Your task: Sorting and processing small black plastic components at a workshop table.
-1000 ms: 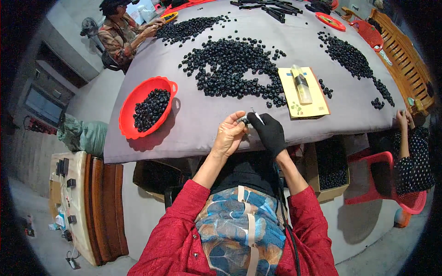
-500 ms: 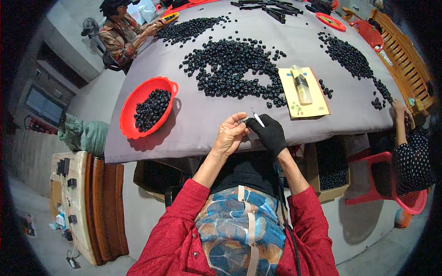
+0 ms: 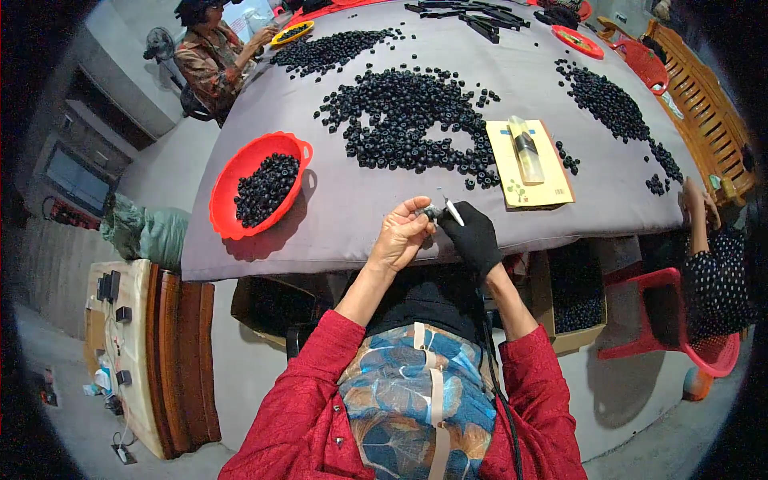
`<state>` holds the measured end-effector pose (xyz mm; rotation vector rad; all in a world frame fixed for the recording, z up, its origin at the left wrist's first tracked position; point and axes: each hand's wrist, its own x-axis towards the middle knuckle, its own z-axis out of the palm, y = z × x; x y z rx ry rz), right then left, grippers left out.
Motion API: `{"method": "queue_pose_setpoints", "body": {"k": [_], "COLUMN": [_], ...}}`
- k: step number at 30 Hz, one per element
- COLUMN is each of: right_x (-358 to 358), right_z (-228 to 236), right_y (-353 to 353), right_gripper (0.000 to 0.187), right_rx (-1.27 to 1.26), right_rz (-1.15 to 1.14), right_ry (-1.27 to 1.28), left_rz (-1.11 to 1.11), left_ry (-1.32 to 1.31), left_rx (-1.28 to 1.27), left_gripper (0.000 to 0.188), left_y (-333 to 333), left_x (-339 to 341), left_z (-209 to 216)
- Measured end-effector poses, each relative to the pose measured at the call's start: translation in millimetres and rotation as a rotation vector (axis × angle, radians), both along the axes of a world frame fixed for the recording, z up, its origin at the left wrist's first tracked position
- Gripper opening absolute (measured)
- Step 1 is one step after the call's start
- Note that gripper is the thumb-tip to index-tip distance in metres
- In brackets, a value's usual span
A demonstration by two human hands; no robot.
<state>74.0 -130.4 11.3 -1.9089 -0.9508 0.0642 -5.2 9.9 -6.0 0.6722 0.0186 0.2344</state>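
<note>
My bare left hand (image 3: 403,234) is at the table's near edge, thumb and fingers pinched on a small dark round part (image 3: 433,213). Just right of it, my black-gloved right hand (image 3: 474,237) grips a slim white pen-like tool (image 3: 454,212) with a thin tip pointing away from me. The tool's lower end is hidden in the glove. Beyond my hands spreads a pile of small black round parts (image 3: 400,120), some showing a hole. To the left, a red scalloped bowl (image 3: 222,200) holds more of them.
A yellow booklet (image 3: 552,189) lies to the right with a clear tape-wrapped object (image 3: 526,152) on it. More black pieces (image 3: 608,104) lie at the far right. Two other people sit at the table (image 3: 352,220). A cardboard box (image 3: 544,296) and a pink chair (image 3: 640,316) stand below its right side.
My right hand has moved slightly right, away from the left, so the small part shows between them. At the far left, the other person's hands have come away from the yellow dish.
</note>
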Motion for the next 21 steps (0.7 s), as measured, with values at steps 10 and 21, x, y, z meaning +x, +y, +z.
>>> {"method": "queue_pose_setpoints", "body": {"k": [10,21], "right_x": [-12,-27], "right_z": [6,24], "right_y": [-7,-3], "right_gripper": [0.020,0.019], "right_rx": [0.074,-0.094], "right_rz": [0.034,0.040], "right_ry": [-0.237,-0.091], "left_rz": [0.009,0.070], "left_ry": [-0.030,0.020], "left_rx": [-0.038,-0.035], "left_gripper": [0.029,0.027], "left_y": [-2,-1], "left_x": [0,0], "left_z": [2,3]}}
